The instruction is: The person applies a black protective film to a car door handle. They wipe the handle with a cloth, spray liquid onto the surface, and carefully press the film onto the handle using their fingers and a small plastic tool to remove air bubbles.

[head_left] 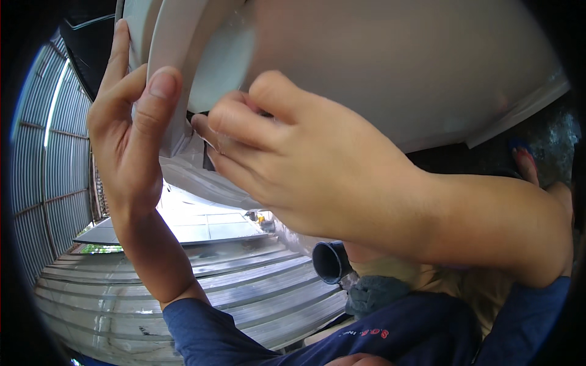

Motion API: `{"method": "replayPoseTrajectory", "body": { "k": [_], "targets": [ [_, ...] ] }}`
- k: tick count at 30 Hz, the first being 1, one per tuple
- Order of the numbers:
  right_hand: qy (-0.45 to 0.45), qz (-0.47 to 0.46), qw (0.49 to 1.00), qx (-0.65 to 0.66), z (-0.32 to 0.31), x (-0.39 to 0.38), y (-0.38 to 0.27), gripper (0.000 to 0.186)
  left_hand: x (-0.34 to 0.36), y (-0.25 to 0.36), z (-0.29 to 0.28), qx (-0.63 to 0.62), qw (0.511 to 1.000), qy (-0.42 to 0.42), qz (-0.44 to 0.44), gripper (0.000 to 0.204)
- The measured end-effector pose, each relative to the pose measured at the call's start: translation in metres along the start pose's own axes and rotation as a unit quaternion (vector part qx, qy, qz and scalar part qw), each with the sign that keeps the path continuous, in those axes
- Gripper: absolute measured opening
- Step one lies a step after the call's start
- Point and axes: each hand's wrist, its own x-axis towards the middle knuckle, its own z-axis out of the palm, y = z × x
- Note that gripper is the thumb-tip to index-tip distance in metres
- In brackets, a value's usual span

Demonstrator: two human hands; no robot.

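Observation:
A large, smooth pale panel (378,67) fills the upper view, with a curved, raised rim (174,43) on its left. My left hand (131,122) grips this rim, its thumb on the near side and its index finger stretched up along the far side. Close by, my right hand (305,146) is closed, thumb and index finger bent together beside the rim's lower end. Whatever its fingertips pinch is hidden behind the knuckles. A whitish oval patch (223,64) lies between the rim and the panel's broad face.
Thin translucent sheeting (201,180) hangs below the panel. A dark bucket (330,262) stands near my body, beside a grey cloth (377,296). Corrugated metal sheets (183,299) lie lower left, and a corrugated wall (49,158) rises at the left. A sandalled foot (525,161) shows at the right.

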Motion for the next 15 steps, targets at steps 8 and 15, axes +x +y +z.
{"method": "replayPoseTrajectory", "body": {
  "k": [8,15],
  "targets": [
    [0.02,0.02,0.999,0.026,-0.004,-0.004,0.001,0.027,0.003,-0.001,-0.004,-0.013,1.0,-0.001,0.004,0.041],
    [-0.053,0.02,0.988,0.141,-0.052,-0.028,-0.007,0.035,-0.003,-0.005,-0.008,-0.034,0.999,0.026,-0.004,0.044]
  ]
}}
